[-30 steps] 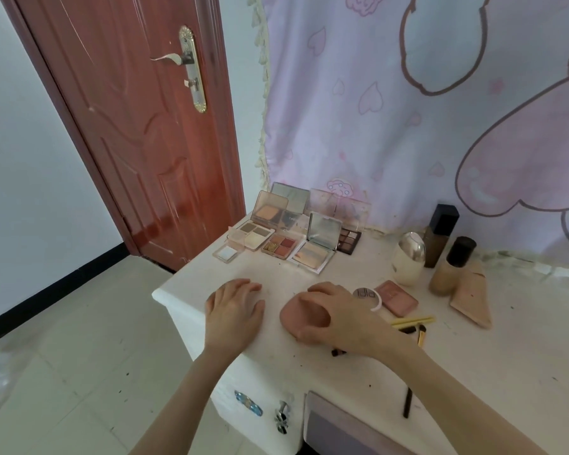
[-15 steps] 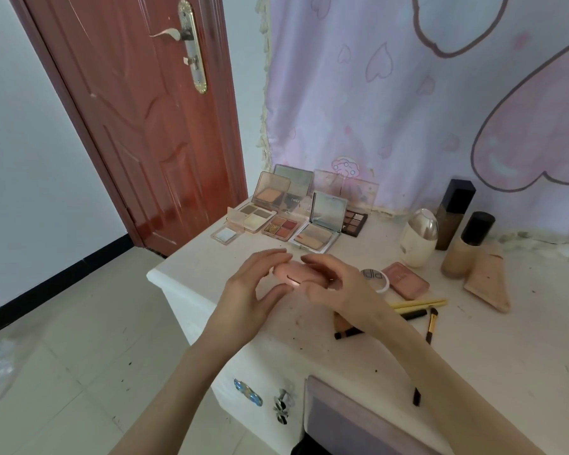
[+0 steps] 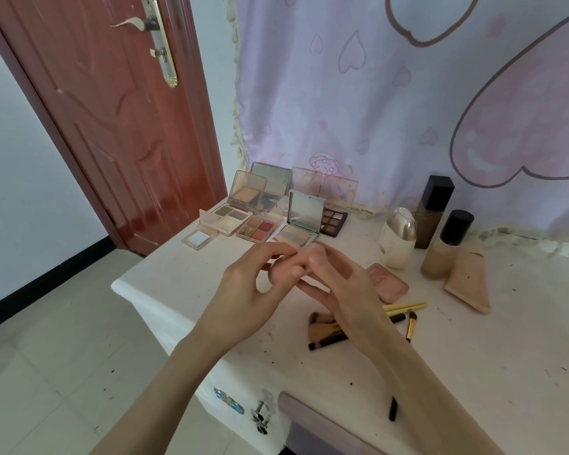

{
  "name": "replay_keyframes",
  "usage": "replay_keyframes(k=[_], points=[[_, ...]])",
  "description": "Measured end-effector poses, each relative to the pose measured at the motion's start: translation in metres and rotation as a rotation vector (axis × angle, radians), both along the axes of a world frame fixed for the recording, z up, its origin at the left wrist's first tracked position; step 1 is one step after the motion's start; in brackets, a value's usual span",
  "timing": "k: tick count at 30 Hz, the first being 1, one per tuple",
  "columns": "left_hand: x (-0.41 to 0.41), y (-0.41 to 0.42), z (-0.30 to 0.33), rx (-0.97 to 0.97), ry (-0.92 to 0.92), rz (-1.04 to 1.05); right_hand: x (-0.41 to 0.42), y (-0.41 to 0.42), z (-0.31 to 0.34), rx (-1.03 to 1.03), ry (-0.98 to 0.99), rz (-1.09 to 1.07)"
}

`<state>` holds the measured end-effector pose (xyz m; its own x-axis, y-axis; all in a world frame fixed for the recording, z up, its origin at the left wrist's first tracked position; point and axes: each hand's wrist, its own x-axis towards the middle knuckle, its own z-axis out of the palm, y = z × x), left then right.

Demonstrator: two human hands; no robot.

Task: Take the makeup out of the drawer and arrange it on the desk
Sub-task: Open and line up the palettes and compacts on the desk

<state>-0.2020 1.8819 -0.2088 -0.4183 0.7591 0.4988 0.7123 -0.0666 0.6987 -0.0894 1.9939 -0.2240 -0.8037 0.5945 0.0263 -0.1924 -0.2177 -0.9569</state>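
Note:
Both my hands hold a round pink compact (image 3: 312,256) lifted a little above the white desk (image 3: 473,356); fingers hide most of it. My left hand (image 3: 243,300) pinches its left side with curled fingers. My right hand (image 3: 339,290) grips it from the right. Several open eyeshadow palettes (image 3: 253,224) and a mirrored compact (image 3: 304,213) stand at the back left. A square pink blush case (image 3: 390,284), brushes (image 3: 326,330) and yellow pencils (image 3: 406,306) lie by my right wrist. The open drawer (image 3: 312,428) shows at the bottom edge.
A white egg-shaped bottle (image 3: 397,239), a dark foundation bottle (image 3: 434,211), a beige bottle with black cap (image 3: 447,247) and a beige tube (image 3: 470,280) stand at the back right. A black pencil (image 3: 393,409) lies near the front. A red door (image 3: 112,126) is left.
The pink compact lay flat under my right hand; both hands have since lifted it off the desk and closed round it, moving it toward the back.

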Motion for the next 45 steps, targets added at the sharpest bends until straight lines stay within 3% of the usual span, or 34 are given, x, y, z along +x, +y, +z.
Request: replay_keyframes(k=[9,21,25,29,32,39,45], points=[[-0.003,-0.009,0.011,-0.121,-0.028,-0.08,0.0,-0.005,-0.003,0.195,-0.002,0.011],[-0.019,-0.01,0.024,-0.242,0.002,-0.135,-0.003,-0.008,-0.007,0.192,0.045,0.034],[-0.022,-0.009,0.03,-0.226,0.042,-0.123,-0.006,-0.007,-0.009,0.066,0.103,0.063],[-0.028,0.001,0.034,-0.136,-0.135,-0.025,-0.007,-0.006,-0.009,-0.19,0.188,0.193],[-0.025,0.009,0.038,-0.105,-0.194,0.004,-0.007,-0.006,-0.009,-0.192,0.176,0.244],[-0.019,0.016,0.035,-0.078,-0.296,0.05,-0.007,-0.001,-0.006,-0.387,0.195,0.198],[-0.011,0.022,0.033,-0.067,-0.294,0.04,-0.013,-0.004,-0.009,-0.25,0.02,-0.131]])
